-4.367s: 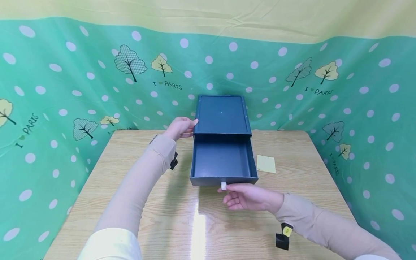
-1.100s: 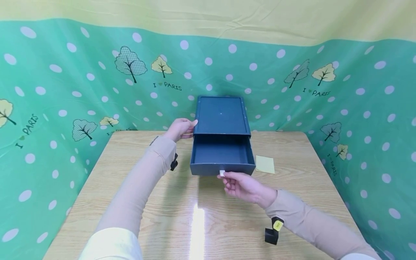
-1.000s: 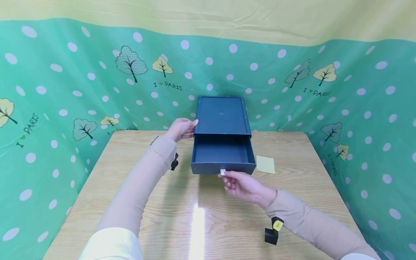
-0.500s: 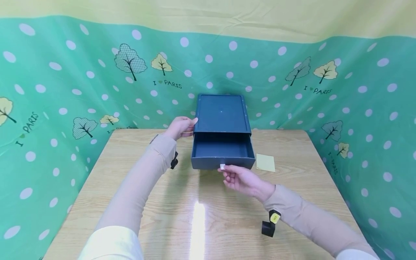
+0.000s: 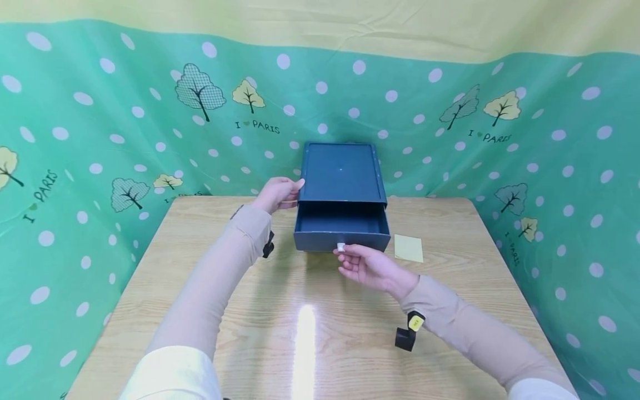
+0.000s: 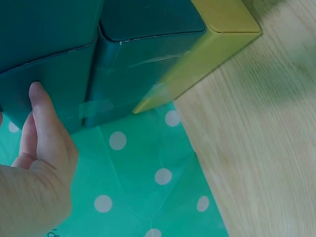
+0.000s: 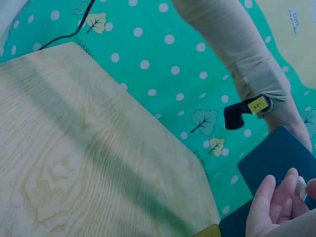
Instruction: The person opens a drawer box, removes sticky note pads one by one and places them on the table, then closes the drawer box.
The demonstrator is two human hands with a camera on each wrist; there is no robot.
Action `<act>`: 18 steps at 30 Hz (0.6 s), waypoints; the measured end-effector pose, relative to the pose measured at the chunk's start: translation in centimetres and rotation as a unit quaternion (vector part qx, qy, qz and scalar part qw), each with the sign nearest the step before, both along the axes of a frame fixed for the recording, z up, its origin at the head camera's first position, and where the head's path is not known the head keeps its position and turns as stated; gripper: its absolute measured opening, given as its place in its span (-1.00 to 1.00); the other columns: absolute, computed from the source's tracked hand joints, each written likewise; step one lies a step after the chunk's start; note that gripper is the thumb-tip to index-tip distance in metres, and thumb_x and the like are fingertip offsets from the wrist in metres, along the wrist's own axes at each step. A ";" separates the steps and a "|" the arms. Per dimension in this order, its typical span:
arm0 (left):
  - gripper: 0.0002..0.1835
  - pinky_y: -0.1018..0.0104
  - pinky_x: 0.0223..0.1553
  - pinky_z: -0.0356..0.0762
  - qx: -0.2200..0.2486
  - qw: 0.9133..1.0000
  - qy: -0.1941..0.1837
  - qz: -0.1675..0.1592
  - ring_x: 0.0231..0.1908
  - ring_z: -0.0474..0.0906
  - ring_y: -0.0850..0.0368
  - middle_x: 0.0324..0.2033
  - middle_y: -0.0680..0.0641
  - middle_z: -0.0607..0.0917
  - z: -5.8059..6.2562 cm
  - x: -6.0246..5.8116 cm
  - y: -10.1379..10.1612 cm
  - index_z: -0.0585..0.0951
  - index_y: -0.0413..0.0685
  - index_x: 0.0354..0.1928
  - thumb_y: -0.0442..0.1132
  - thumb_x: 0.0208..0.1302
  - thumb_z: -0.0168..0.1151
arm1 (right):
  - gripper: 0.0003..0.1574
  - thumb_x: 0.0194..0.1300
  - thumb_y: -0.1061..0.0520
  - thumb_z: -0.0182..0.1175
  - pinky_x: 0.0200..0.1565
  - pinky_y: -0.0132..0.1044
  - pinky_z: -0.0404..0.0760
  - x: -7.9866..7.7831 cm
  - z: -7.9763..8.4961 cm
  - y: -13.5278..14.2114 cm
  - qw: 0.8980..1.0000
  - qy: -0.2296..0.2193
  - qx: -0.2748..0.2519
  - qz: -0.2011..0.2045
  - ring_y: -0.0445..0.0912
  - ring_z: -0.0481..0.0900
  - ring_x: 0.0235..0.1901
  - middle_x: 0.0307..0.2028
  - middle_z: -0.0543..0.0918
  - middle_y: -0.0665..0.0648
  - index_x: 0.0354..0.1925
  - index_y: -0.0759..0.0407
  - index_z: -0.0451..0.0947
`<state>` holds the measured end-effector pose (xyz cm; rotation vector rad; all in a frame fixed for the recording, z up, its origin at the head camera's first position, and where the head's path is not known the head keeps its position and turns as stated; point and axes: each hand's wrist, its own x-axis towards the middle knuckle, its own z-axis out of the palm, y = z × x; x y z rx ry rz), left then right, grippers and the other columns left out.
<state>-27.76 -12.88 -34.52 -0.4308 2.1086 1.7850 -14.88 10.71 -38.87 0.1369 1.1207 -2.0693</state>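
Observation:
A dark blue drawer unit (image 5: 342, 172) stands at the back of the wooden table. Its drawer (image 5: 317, 240) is pulled partly out and its visible inside holds nothing. My right hand (image 5: 372, 266) pinches the white pull tab (image 5: 341, 246) on the drawer front, other fingers curled below. In the right wrist view, the tab (image 7: 301, 188) shows beside the fingers. On the unit's left side rests my left hand (image 5: 277, 194), thumb near the top edge. The left wrist view has its thumb (image 6: 40, 101) lying straight against the side wall.
Yellow sticky notes (image 5: 408, 248) lie right of the drawer. Beneath the top unit, the left wrist view reveals another blue unit (image 6: 143, 59) and a yellow one (image 6: 217, 49). A green dotted curtain (image 5: 190, 150) surrounds the wooden table (image 5: 260, 344).
The drawer has slid inward, toward the back, with my right hand moving along on its tab. My left hand has stayed against the unit's side.

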 end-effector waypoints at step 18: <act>-0.67 0.16 0.15 0.51 0.000 1.000 0.000 -0.001 -0.26 0.58 0.19 -0.32 0.01 0.62 -0.1 -0.1 0.1 0.50 -0.17 -0.04 -0.08 0.33 0.17 | -0.63 0.49 0.17 -0.16 -0.15 -0.44 0.64 -1.1 0.1 -0.1 1.000 -0.002 -0.002 -0.028 -0.27 0.51 -0.43 -0.42 0.66 -0.01 -0.28 0.16 0.58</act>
